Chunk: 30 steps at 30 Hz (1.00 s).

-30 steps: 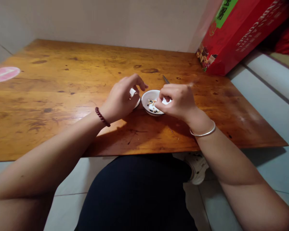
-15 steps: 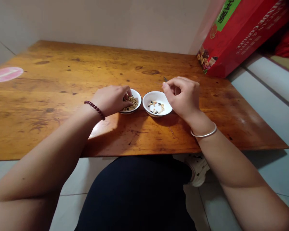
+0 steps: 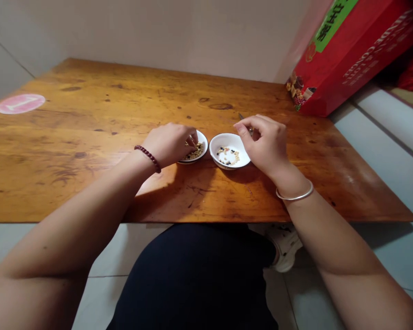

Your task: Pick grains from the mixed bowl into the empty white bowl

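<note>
Two white, dark-rimmed bowls stand side by side on the wooden table. The left bowl (image 3: 204,141) holds many tan beans with a few dark ones. My left hand (image 3: 174,143) reaches into it, thumb and fingertips drawn together among the beans; what they pinch is too small to make out. In the right bowl (image 3: 221,140) lie scattered pale, black and orange beans. My right hand (image 3: 265,140) is curled beside and over its right rim, thumb and forefinger pressed together. A thin dark object (image 3: 241,116) shows just behind those fingertips.
A red box (image 3: 351,59) with a green label stands at the table's back right corner. A pink oval sticker (image 3: 20,104) is on the table (image 3: 131,105) at the left. The wall runs along the back edge.
The whole view has shifted, moving the scene slightly right. My left fingers have drawn closer together in the left bowl. My right hand stays by the right bowl, its curl little changed.
</note>
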Each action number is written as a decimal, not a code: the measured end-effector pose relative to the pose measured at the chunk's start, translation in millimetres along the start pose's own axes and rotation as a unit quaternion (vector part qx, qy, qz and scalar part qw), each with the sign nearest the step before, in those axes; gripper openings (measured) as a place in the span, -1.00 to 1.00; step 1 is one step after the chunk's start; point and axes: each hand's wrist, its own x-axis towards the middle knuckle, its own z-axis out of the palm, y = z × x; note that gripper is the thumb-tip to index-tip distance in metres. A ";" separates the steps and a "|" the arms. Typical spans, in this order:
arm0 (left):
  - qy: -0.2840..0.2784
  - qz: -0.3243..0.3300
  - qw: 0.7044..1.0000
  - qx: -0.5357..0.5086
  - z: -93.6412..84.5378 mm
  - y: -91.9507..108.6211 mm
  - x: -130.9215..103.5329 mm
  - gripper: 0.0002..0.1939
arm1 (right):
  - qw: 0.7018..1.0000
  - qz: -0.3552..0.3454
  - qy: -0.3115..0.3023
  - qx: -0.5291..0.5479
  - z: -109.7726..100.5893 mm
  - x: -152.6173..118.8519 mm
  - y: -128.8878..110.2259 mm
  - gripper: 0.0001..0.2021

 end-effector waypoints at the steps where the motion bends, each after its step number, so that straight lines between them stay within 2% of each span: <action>1: 0.001 -0.001 1.000 -0.001 -0.4 0.5 -0.1 -0.85 | 1.000 -0.005 0.000 -0.004 0.1 -0.3 0.2 -0.75; 7: 0.027 -0.001 0.999 -0.025 -4.0 2.0 -0.9 -0.78 | 1.000 -0.022 0.009 -0.020 -1.2 -2.7 -2.8 -0.75; 13: 0.038 0.018 0.998 -0.048 -2.2 0.7 -0.1 -0.81 | 0.999 -0.040 -0.003 -0.007 -2.7 -4.8 -7.1 -0.75; 20: 0.088 0.063 0.979 -0.172 -2.8 11.4 0.4 -0.71 | 0.998 -0.065 -0.009 -0.011 -6.5 -5.4 -7.8 -0.76; 25: 0.098 0.080 0.972 -0.200 3.3 17.2 0.3 -0.67 | 0.996 -0.082 -0.034 -0.009 -9.2 -5.9 -9.5 -0.76; 30: 0.094 0.075 0.972 -0.203 7.7 16.9 0.7 -0.63 | 0.995 -0.096 -0.027 -0.001 -9.7 -5.6 -8.9 -0.78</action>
